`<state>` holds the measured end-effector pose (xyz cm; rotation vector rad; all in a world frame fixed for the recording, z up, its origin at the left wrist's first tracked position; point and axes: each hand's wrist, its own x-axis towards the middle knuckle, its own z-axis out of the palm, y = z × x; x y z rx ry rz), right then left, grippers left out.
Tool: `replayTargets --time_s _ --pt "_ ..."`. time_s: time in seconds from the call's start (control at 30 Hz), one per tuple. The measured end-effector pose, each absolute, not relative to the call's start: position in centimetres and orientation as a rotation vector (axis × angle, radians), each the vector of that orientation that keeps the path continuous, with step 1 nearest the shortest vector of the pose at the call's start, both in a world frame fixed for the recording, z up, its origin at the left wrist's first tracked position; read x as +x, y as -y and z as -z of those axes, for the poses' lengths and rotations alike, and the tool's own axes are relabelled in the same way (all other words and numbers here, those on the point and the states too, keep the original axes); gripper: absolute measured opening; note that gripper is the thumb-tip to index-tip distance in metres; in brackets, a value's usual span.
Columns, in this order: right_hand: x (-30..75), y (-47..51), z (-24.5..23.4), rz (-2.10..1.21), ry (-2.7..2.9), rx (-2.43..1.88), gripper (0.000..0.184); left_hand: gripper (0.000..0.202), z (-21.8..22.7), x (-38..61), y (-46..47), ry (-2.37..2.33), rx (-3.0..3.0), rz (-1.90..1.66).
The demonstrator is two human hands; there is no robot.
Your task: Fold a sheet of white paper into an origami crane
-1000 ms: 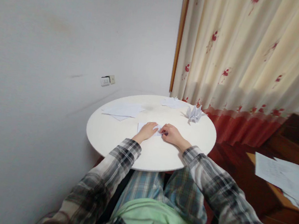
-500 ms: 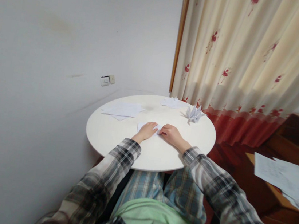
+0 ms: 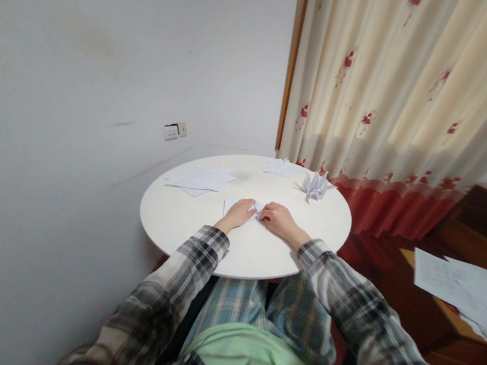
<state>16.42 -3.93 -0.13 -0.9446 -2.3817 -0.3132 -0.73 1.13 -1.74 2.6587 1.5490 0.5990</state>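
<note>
A small folded sheet of white paper (image 3: 259,207) lies on the round white table (image 3: 256,253), partly covered by both hands. My left hand (image 3: 239,211) rests flat over its left part, fingers stretched forward and the thumb reaching toward the middle. At the paper's right side, my right hand (image 3: 278,217) is closed, with curled fingertips pinching the near part of the paper. The fingertips of the two hands are a short gap apart. Just how the folds run under the fingers is hidden.
Loose white sheets (image 3: 201,179) lie at the table's left. Another paper piece (image 3: 278,167) sits at the far edge, beside a crumpled, folded paper shape (image 3: 315,186). Wall sockets (image 3: 172,132) are on the left; a curtain (image 3: 370,103) hangs behind. Papers (image 3: 463,289) cover a wooden cabinet at right.
Both hands stay almost in place. The right fingertips have shifted very slightly on the paper, and a little more of its surface shows between the hands.
</note>
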Motion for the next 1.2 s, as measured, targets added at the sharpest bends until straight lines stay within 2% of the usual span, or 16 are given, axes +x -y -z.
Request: replayTargets --time_s 0.57,0.87,1.2 --pt "16.6 3.8 0.3 0.264 2.373 -1.046 0.018 0.038 1.7 -0.7 -1.4 -1.546 2.615 -0.603" --pt "17.1 4.0 0.3 0.165 2.358 -1.002 0.025 0.049 1.6 -1.0 -1.9 -1.599 2.340 -0.849" --pt "17.0 3.8 0.5 0.162 2.348 -0.988 0.023 0.039 2.1 -0.9 -2.0 -1.500 2.644 -0.707"
